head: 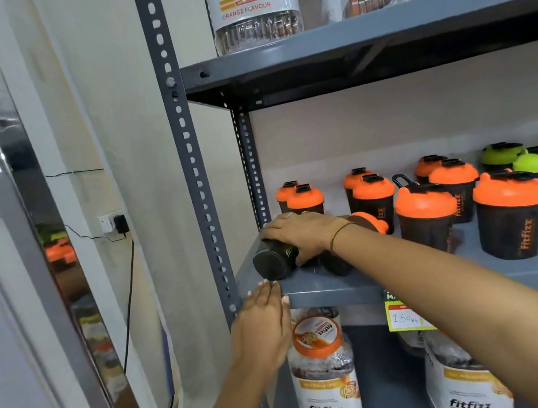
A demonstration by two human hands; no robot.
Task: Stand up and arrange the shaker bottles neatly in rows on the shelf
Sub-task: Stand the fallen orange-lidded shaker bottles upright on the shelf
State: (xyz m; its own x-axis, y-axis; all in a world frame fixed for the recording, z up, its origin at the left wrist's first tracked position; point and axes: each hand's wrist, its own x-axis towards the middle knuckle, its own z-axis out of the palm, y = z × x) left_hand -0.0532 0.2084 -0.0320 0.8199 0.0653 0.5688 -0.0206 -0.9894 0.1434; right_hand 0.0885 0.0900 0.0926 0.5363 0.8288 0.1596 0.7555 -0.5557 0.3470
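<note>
Lying on its side at the left front of the shelf [348, 284], a black shaker bottle [277, 259] is gripped from above by the right hand [303, 233], fingers wrapped round it. The left hand [264, 329] is held flat below the shelf edge, fingers together and extended.

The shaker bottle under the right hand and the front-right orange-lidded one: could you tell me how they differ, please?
The held bottle lies on its side under the right hand, base facing the shelf's left front corner; the front-right bottle stands upright, untouched. Both have dark bodies, orange lids and fitfizz lettering.
</note>
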